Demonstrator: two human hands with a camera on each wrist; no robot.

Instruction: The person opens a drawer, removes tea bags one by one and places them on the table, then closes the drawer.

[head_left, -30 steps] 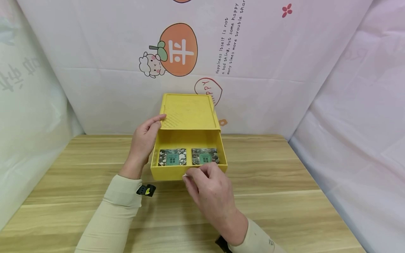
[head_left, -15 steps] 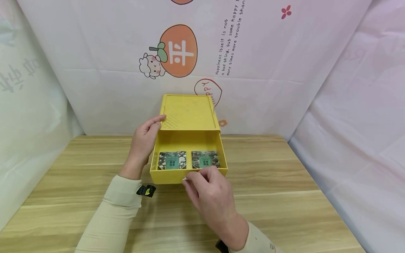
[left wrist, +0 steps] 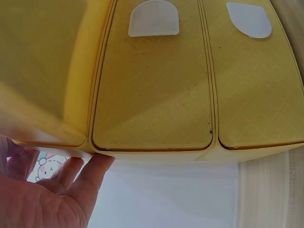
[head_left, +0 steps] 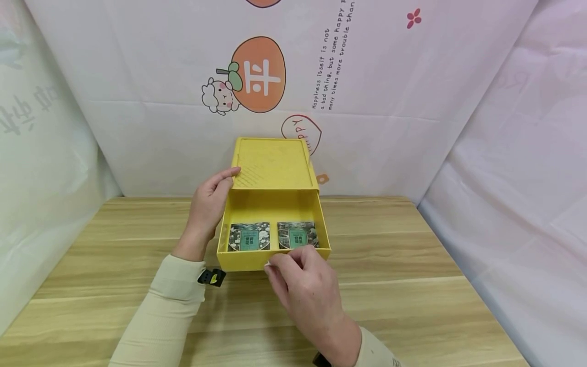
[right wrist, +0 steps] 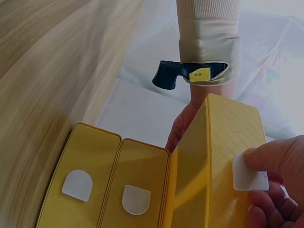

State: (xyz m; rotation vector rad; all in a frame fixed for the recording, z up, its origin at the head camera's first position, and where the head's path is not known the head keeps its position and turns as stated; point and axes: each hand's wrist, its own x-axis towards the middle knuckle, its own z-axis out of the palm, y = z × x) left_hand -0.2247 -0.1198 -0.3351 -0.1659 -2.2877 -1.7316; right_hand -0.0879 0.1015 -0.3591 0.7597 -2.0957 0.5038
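A yellow drawer cabinet (head_left: 275,160) stands on the table. Its top drawer (head_left: 243,261) is pulled well out toward me. My right hand (head_left: 309,295) pinches the white drawer handle (right wrist: 248,175) on that drawer's front, thumb on one face. My left hand (head_left: 206,209) rests on the cabinet's left side, one finger reaching over its top edge. In the left wrist view, the left hand's fingers (left wrist: 90,178) lie fairly straight against the side wall. Two patterned flat packets with green labels, a left packet (head_left: 249,237) and a right packet (head_left: 297,235), sit in the drawer.
Below are two shut drawers, a middle drawer (left wrist: 152,90) and a bottom drawer (left wrist: 259,85), each with a white handle. The wooden table (head_left: 390,285) extends to both sides. A printed white cloth (head_left: 367,142) hangs right behind the cabinet.
The top drawer has slid a little farther out toward me, with the right hand holding its handle. More of the packets shows. The left hand has stayed in place.
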